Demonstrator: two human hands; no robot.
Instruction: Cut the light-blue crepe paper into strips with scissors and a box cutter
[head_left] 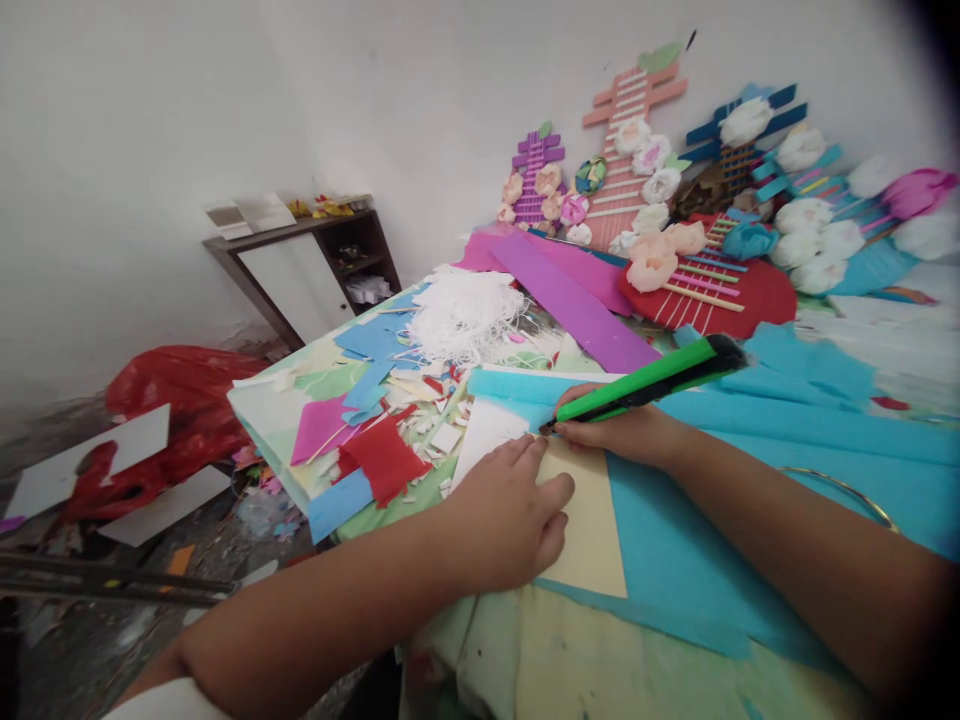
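My right hand grips a green-and-black utility knife, its tip down on the work by my left fingertips. My left hand rests on a cream piece of card, pressing it down with fingers stretched forward and the thumb side apart; it holds nothing. The card lies over a large sheet of turquoise paper. A white piece shows beside my left fingers. My right fingers partly hide the knife's grip, and its blade is too small to make out clearly.
Paper scraps, a red piece and a heap of white string cover the table's left side. Purple strips and decorated paper-flower crafts stand at the back. A low cabinet and a red plastic bag are to the left.
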